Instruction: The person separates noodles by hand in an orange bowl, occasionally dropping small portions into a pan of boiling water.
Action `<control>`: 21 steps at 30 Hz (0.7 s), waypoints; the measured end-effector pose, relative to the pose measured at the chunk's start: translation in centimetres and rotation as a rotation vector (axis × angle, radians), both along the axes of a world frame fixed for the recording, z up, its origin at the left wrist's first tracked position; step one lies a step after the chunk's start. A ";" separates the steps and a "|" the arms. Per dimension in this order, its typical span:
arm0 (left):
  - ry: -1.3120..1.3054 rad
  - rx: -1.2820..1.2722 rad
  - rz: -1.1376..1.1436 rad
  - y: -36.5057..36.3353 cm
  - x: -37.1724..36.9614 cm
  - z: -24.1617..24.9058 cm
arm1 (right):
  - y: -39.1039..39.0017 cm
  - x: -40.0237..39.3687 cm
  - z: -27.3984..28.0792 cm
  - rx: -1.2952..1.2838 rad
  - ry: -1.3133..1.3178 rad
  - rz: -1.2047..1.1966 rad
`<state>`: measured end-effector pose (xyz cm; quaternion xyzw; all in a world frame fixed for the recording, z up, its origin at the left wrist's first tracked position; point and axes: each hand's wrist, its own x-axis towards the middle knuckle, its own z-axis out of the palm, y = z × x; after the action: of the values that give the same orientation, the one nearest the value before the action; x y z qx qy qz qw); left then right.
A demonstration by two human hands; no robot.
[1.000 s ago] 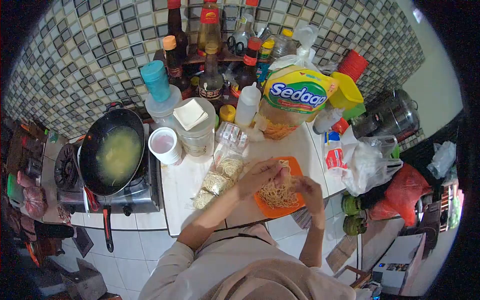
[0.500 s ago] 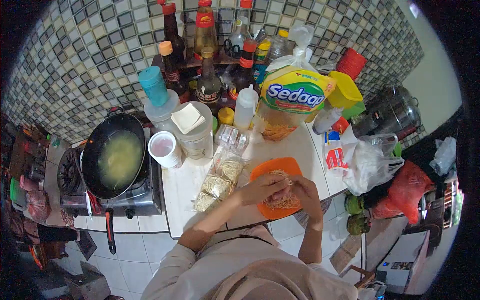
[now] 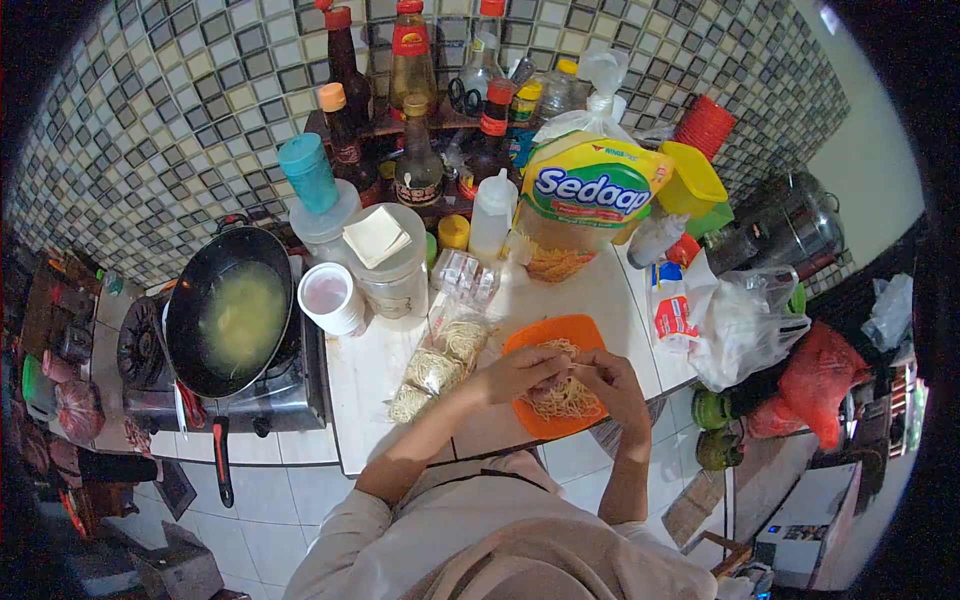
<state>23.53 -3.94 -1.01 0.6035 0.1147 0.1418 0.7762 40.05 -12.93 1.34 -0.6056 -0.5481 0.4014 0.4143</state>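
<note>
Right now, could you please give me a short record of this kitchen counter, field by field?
Left hand: left hand with fingers in the noodles
Right hand: right hand pinching the same noodles
Under the hands: orange plate on the white counter
Left of the plate: clear bag of noodle nests
Stove: black wok holding yellowish liquid
Back of the counter: Sedaap pack, sauce bottles, white cup

The plate (image 3: 578, 335) is orange, and the noodles (image 3: 560, 398) on it are pale yellow. The wok (image 3: 232, 310) is black. The big bag (image 3: 592, 195) is yellow and green. The wall tiles (image 3: 180, 110) are grey, black and cream checks.
</note>
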 end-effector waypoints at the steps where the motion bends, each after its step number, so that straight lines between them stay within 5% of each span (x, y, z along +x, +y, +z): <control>1: 0.001 0.000 -0.001 0.0 -0.1 -0.2 | 0.0 0.3 0.0 0.000 0.001 -0.001; 3: 0.089 -0.071 -0.006 -0.2 -0.3 -0.5 | 0.0 1.2 0.0 0.023 -0.230 -0.007; 7: -0.054 -0.239 -0.107 0.2 -1.1 -0.1 | 0.2 0.8 0.1 0.032 -0.061 -0.123; 12: -0.348 -0.301 0.119 -0.3 0.3 0.6 | 0.6 -0.8 -0.3 0.098 -0.120 -0.116; 16: -0.258 -0.229 0.282 -1.0 1.2 -0.4 | 0.8 -1.6 0.2 0.060 -0.257 -0.128; 19: -0.298 -0.178 0.345 -1.9 1.4 -0.1 | 1.0 -2.2 0.1 0.368 -0.414 -0.099; 21: -0.201 -0.383 0.426 -2.4 1.4 0.5 | 0.6 -3.1 0.7 0.262 -0.279 -0.182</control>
<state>24.89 -6.38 -0.54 0.3914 0.1859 0.3366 0.8360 37.00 -12.38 2.05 -0.6431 -0.5908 0.2000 0.4442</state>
